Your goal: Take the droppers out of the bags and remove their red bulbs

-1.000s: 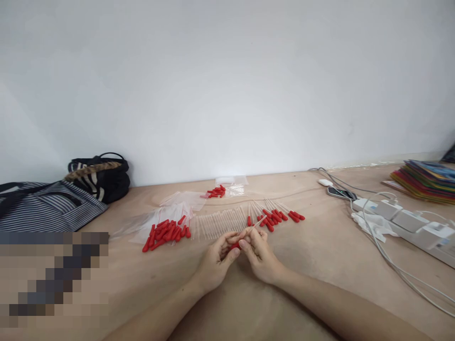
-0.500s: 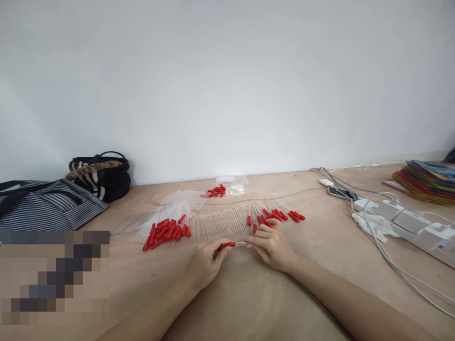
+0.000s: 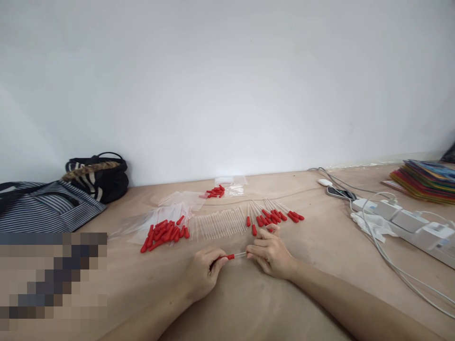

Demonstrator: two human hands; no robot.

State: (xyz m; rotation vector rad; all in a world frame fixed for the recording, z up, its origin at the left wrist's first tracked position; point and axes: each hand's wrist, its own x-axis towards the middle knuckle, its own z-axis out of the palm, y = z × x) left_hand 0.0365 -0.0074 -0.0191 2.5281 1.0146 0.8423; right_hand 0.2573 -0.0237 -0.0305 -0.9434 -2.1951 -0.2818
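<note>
Between finger and thumb, my left hand [image 3: 206, 272] pinches a red rubber bulb [image 3: 231, 256]. A thin clear dropper tube [image 3: 241, 254] joins the bulb's open end, and my right hand [image 3: 272, 253] grips the tube's other end. How far the tube sits inside the bulb cannot be made out. Beyond my hands lies a row of bare clear tubes [image 3: 218, 223]. To its left is a pile of loose red bulbs [image 3: 165, 233] on clear plastic bags [image 3: 179, 203]. Droppers with red bulbs fitted [image 3: 273, 217] lie fanned out just past my right hand.
Near the wall, more red bulbs [image 3: 215, 192] lie beside a small bag of tubes [image 3: 236, 189]. A white power strip [image 3: 408, 222] with cables is at right, before stacked colourful folders [image 3: 424, 182]. A striped bag [image 3: 53, 206] and black pouch [image 3: 106, 177] rest at left.
Both hands have come slightly nearer to me with the bulb and tube. A little more of the tube shows between them. The view has shifted slightly.
</note>
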